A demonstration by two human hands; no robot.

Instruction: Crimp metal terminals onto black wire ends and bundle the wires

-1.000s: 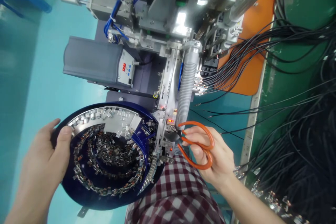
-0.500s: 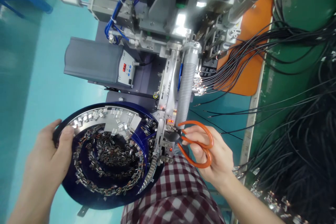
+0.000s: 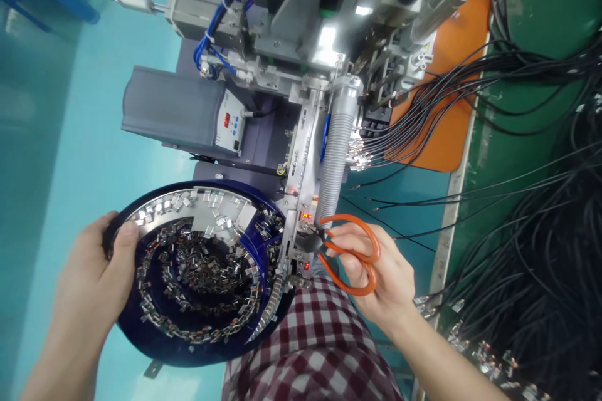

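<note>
My left hand (image 3: 103,263) grips the left rim of a dark blue round feeder bowl (image 3: 160,351), thumb over the edge and fingers behind it. Many small metal connector shells (image 3: 211,263) lie in its middle and along its spiral track. In my right hand (image 3: 376,276) is a pair of scissors (image 3: 374,247) with orange handles. Their dark blades point left toward the metal feed rail (image 3: 301,156) beside the bowl; the tips are hard to make out against the machine. Small red digital displays (image 3: 306,216) glow on the rail near the scissors.
A grey controller box (image 3: 174,109) stands behind the bowl. A ribbed grey hose (image 3: 335,156) runs along the rail. Black cables (image 3: 446,88) with metal ends cross an orange board (image 3: 451,81) at right, and a large cable bundle (image 3: 540,263) lies on the green surface.
The view has shifted slightly, so the bowl and my left hand appear a little further right. Both hands keep their holds, on the bowl rim and the scissors.
</note>
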